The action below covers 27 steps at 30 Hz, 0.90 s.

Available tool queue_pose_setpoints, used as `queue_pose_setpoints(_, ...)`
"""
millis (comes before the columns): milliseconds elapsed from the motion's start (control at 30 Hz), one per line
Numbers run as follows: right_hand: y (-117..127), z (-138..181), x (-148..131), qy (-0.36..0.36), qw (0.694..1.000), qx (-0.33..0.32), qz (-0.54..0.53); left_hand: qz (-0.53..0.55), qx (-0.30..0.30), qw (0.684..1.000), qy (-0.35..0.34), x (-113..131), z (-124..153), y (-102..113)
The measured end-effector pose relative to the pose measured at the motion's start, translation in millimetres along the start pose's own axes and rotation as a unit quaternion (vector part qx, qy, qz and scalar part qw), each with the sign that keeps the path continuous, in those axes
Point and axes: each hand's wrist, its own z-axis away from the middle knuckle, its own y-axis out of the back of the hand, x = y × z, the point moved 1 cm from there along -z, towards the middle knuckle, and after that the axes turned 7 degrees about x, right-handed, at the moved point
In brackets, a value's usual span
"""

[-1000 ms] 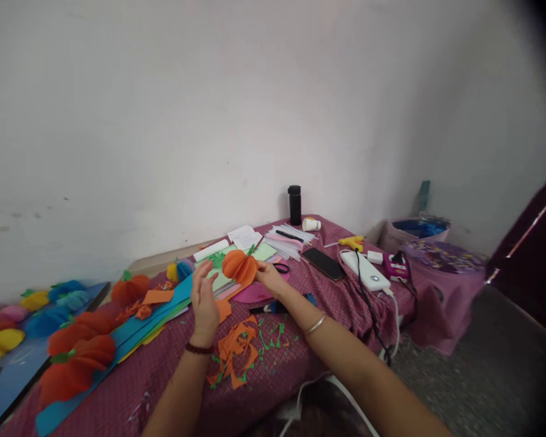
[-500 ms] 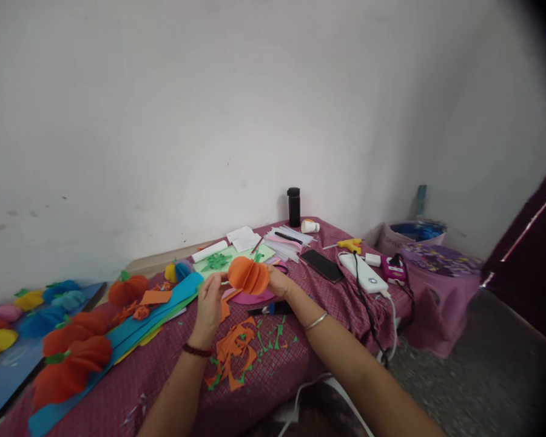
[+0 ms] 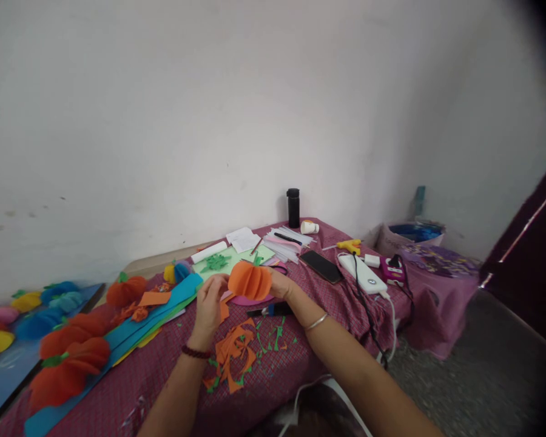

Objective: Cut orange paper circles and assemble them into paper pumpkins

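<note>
An orange paper pumpkin with fanned folds and a green stem is held up over the table. My right hand grips it from the right, its fingertips hidden behind the folds. At the left edge, the curled fingers of my left hand close on the paper; their tips are partly hidden. Below lie orange paper scraps and small green clippings. Just under the pumpkin is a dark-handled tool, partly covered by my right forearm.
Finished orange pumpkins and blue paper strips lie left. Behind are green cutouts, white glue sticks and a black bottle. To the right are a phone, yellow glue gun, white power bank and cables.
The pumpkin has turned a little and shifted slightly right, so its green stem now stands plainly at the top. Both hands stay at its sides.
</note>
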Motion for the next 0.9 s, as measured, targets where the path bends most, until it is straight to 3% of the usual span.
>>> queue_pose_setpoints(133, 2, -4, -1, 0.021, 0.999, 0.003, 0.05, -0.018, 0.035, 0.999, -0.019, 1, -1, 1)
queue_pose_setpoints(267, 7, -14, 1, 0.084, 0.988, 0.056, 0.114, -0.035, 0.119, 0.991, -0.043, 3, -4, 4)
queue_pose_setpoints(333, 11, -18, 3, 0.106, 0.983, 0.081, 0.123, -0.043, 0.134, 0.989, -0.044, 4, -4, 5)
queue_pose_setpoints(500, 19, -25, 9, 0.138, 0.972, 0.11, 0.156, -0.131, 0.075, 0.983, -0.106, 10, 3, 0)
queue_pose_setpoints(667, 20, -23, 10, 0.149, 0.962, 0.094, 0.208, -0.269, 0.001, 0.928, -0.259, 18, 14, -12)
queue_pose_setpoints(733, 21, -22, 9, 0.154, 0.958, 0.089, 0.226, -0.289, -0.008, 0.917, -0.274, 18, 16, -13)
queue_pose_setpoints(900, 22, -23, 10, 0.162, 0.948, 0.085, 0.26, -0.278, -0.004, 0.929, -0.246, 14, 14, -9)
